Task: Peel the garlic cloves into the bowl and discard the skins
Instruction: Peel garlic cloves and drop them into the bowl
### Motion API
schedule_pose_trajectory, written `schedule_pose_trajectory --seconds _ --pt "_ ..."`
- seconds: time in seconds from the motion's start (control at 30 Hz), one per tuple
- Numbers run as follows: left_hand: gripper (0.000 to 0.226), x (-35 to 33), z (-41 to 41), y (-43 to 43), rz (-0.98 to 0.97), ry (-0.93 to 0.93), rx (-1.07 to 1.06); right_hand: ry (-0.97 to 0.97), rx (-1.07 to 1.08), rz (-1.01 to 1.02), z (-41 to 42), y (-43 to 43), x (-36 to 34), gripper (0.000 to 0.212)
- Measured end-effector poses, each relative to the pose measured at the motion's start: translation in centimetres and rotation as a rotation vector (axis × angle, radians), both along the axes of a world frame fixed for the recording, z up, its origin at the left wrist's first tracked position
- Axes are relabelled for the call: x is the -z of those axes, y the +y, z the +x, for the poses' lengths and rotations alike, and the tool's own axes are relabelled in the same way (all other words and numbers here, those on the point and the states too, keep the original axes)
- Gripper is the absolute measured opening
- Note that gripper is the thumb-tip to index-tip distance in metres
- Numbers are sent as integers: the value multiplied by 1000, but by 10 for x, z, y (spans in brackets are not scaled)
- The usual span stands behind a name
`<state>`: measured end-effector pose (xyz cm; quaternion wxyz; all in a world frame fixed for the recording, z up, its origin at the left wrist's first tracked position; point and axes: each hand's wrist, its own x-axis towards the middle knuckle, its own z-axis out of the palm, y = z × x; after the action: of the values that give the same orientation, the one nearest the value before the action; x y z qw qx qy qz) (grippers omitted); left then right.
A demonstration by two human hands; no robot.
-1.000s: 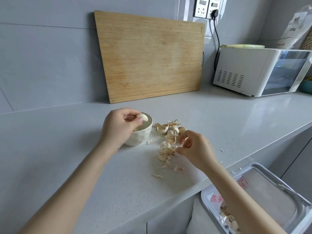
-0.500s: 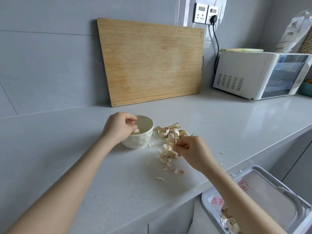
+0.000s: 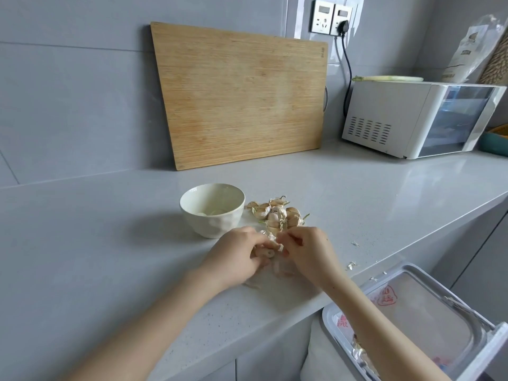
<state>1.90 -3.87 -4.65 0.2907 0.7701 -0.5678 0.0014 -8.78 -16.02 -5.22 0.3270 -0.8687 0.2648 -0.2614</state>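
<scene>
A small cream bowl (image 3: pixel 213 209) stands on the grey counter, with peeled cloves visible inside. Just right of it lies a pile of unpeeled garlic cloves (image 3: pixel 276 214). In front of the pile my left hand (image 3: pixel 237 257) and my right hand (image 3: pixel 308 250) meet, both pinching one garlic clove (image 3: pixel 270 253) between the fingertips. Loose skins (image 3: pixel 277 270) lie on the counter under and between the hands. An open bin (image 3: pixel 412 323) lined with a plastic bag stands below the counter edge at the lower right, with some skins in it.
A wooden cutting board (image 3: pixel 242 94) leans on the wall behind the bowl. A white oven (image 3: pixel 420 116) stands at the back right, plugged into a wall socket (image 3: pixel 331 19). Small skin scraps (image 3: pixel 351 264) lie near the counter's front edge.
My left hand left the bowl after dropping a peeled clove and moved right to join my right hand on a new clove. The camera tilted down slightly.
</scene>
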Motion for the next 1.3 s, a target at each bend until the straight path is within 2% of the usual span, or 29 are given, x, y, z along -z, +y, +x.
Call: schedule_pose_trajectory --seconds 0.07,0.17,0.23,0.3,0.37,0.43,0.53,0.67,1.03,1.2,1.3 --pt "23 2 1 -3 -16 14 -35 -3 16 8 2 2 2 35" --pt "12 3 2 -5 -67 132 -76 -85 4 20 7 5 4 21" --pt "8 2 4 -5 -161 362 -98 -144 -29 66 8 10 3 31" --pt "13 1 5 -3 -270 666 -91 -217 -76 95 9 13 3 40" --pt "13 -4 5 -2 -375 915 -83 -292 -127 136 11 15 2 32" --pt "15 -7 3 -2 -437 1042 -86 -336 -195 189 13 16 2 24" --pt "15 -8 1 -3 -441 1073 -69 -369 -238 204 13 17 2 15" --pt "18 -7 0 -6 -425 1008 -38 -405 -154 245 14 14 4 8" --pt "24 -5 5 -2 -391 953 -81 -374 -294 320 11 16 1 18" --pt "17 -6 2 -2 -426 1017 -73 -341 -216 307 15 12 7 6" --pt "17 -5 1 -3 -423 1035 -93 -303 -176 279 15 11 10 7"
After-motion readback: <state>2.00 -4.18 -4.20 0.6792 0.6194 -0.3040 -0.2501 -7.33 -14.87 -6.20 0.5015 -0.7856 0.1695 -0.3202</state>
